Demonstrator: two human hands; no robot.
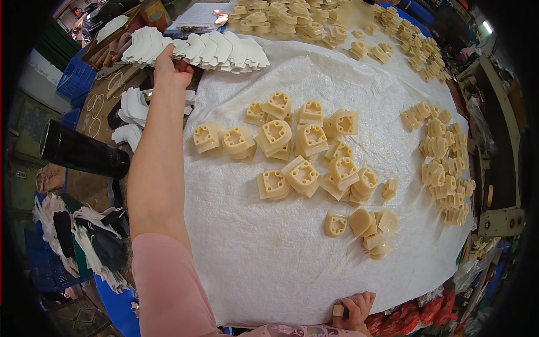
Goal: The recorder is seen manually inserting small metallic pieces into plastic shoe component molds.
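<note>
Nearest the camera, a pink sleeve (165,281) covers the upper left arm, which stretches past the left edge of the white sheet (241,269) laid over the table. So long a reach seems needed because the row of white pieces (222,50) lies near the sheet's upper left corner. The left hand (173,68) is against that row: one finger points up between the pieces, others bend below it; whether they pinch anything I cannot tell. The pieces overlap in a leaning line, likely so that each props the next. Beside the forearm, off the sheet, are more curved white parts (133,106) and a black cup (84,149).

At the sheet's near edge rests the right hand (356,310), its fingers curled toward the palm, perhaps just for support. Whether the small tan thing (337,309) there is held or wrapped round a finger I cannot tell.

Mid-sheet, beige blocks (274,135) stand in loose groups, many with holes upward, presumably resting on their other end. More beige pieces (438,146) line the right edge.
</note>
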